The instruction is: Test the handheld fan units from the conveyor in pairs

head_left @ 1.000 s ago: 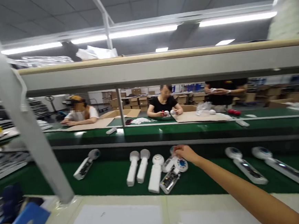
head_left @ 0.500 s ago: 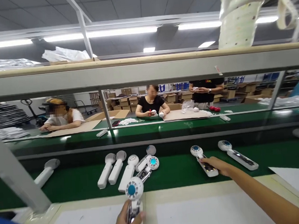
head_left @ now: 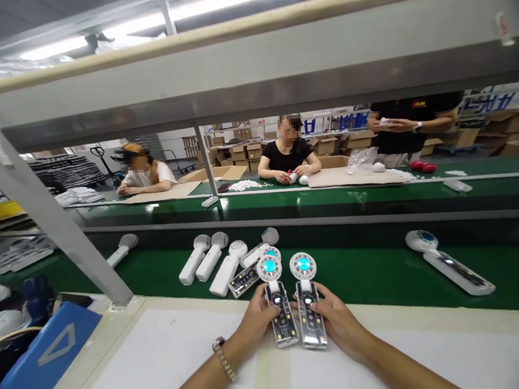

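My left hand (head_left: 260, 315) is closed around the clear-fronted handle of a handheld fan (head_left: 284, 324), thumb on its front by a small lit spot. In my right hand (head_left: 334, 314) is a second handheld fan (head_left: 312, 325), gripped the same way, its thumb also by a lit spot. Both fans stand side by side, nearly upright, with blue-centred round heads at the top and circuit boards showing through the handles. Just behind them, another fan with a see-through handle (head_left: 245, 281) lies on the green belt (head_left: 360, 276), partly hidden by the left fan's head.
Several white fans (head_left: 224, 274) lie on the belt left of centre, and one fan (head_left: 458, 272) lies at the right. White sheets (head_left: 185, 344) cover the near bench. A slanted post (head_left: 64, 222) and blue bin (head_left: 48, 361) stand left. Co-workers (head_left: 287, 156) sit and stand across the belt.
My right hand has lifted a fan off the belt and brought it left beside the other one. My left hand has moved forward and right with its fan. The view has tilted down.
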`<state>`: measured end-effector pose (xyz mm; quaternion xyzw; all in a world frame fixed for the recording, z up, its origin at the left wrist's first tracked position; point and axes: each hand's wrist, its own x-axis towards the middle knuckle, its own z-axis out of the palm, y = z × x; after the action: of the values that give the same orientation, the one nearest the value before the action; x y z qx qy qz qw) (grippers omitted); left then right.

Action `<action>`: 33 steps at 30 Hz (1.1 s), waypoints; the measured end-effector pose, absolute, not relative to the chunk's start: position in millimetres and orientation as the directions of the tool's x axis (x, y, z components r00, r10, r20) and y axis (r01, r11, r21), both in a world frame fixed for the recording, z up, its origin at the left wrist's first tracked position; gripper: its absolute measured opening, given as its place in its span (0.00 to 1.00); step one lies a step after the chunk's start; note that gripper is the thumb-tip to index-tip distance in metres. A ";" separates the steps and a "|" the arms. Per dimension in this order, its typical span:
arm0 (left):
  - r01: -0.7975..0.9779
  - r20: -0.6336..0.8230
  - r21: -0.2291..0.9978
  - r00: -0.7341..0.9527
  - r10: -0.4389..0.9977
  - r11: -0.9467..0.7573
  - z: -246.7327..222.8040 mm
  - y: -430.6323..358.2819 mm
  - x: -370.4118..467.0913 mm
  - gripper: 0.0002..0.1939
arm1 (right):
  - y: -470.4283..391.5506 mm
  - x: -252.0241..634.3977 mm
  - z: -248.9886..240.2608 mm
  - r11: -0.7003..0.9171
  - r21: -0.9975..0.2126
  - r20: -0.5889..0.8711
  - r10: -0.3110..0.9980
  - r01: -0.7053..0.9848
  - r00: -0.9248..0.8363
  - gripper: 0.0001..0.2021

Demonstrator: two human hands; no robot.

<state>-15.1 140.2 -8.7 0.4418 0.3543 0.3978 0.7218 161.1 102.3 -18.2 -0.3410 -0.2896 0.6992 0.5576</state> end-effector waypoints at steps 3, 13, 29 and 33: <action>-0.252 -0.178 0.915 0.449 0.876 0.315 -6.9 137.9 -17.1 0.29 | 101.2 166.3 -21.5 -0.187 -0.803 -0.132 0.982 -0.566 -0.137 0.29; -0.221 -0.232 0.893 0.520 0.822 0.391 1.1 135.2 -20.8 0.28 | 98.4 166.6 -14.7 -0.205 -0.828 -0.133 0.976 -0.522 -0.173 0.31; -0.281 -0.163 0.875 0.594 0.787 0.394 7.5 131.2 -17.1 0.28 | 93.3 166.5 -6.7 -0.201 -0.854 -0.120 0.974 -0.479 -0.194 0.30; -0.282 -0.156 0.876 0.603 0.782 0.391 8.3 131.0 -16.4 0.28 | 92.2 166.1 -4.5 -0.189 -0.858 -0.109 0.976 -0.478 -0.191 0.31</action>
<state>-16.4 131.0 8.3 0.4345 0.2880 0.3399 0.7828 166.1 92.2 -4.5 -0.3521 -0.3535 0.6860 0.5296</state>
